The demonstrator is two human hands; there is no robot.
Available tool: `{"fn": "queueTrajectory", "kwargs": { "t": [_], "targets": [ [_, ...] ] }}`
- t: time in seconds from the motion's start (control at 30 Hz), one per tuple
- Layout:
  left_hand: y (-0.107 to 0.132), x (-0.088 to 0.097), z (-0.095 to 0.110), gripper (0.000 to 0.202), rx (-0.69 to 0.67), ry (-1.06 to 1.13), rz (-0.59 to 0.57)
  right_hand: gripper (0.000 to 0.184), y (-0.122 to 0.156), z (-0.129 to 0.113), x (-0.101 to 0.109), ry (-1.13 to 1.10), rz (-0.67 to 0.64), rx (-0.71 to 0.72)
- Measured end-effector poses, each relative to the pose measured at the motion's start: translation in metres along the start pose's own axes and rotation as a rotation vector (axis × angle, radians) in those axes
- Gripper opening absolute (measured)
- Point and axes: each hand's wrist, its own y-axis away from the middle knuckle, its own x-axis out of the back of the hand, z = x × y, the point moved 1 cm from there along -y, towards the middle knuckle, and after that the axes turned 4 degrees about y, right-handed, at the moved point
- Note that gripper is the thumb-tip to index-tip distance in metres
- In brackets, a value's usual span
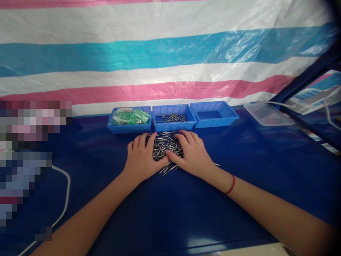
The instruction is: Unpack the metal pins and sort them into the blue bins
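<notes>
A loose pile of silver blind rivets [165, 145] lies on the dark blue table, in front of the blue bins. Cupped around its left side is my left hand [141, 156], fingers apart and thumb along the near edge. My right hand [192, 153] curves round the right side in the same way, its fingers spread. The two thumbs nearly meet at the front of the pile. Some rivets stick out below the thumbs, and one lies by my right wrist. The fingers hide the pile's outer edges.
Three blue bins stand in a row behind the pile: one with green plastic packets [130, 116], a middle bin [174, 126] with more rivets, and a right bin [215, 122]. A clear plastic lid [269, 114] lies right. A white cable [69, 181] runs at left, near a blurred-out area.
</notes>
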Motion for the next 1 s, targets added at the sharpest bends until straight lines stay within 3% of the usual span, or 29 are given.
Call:
{"fn": "queueTrajectory", "kwargs": {
  "t": [0.27, 0.53, 1.0],
  "targets": [
    [-0.007, -0.001, -0.01, 0.086, 0.01, -0.031, -0.042, 0.07, -0.002, 0.004, -0.001, -0.012, 0.026, -0.021],
    [-0.008, 0.002, -0.011, 0.065, 0.045, -0.001, -0.018, 0.068, -0.002, 0.003, 0.0, 0.029, 0.037, -0.042],
    [-0.008, 0.003, -0.009, 0.05, -0.079, 0.109, -0.023, 0.055, 0.0, 0.004, -0.001, -0.057, 0.016, 0.047]
  ]
}}
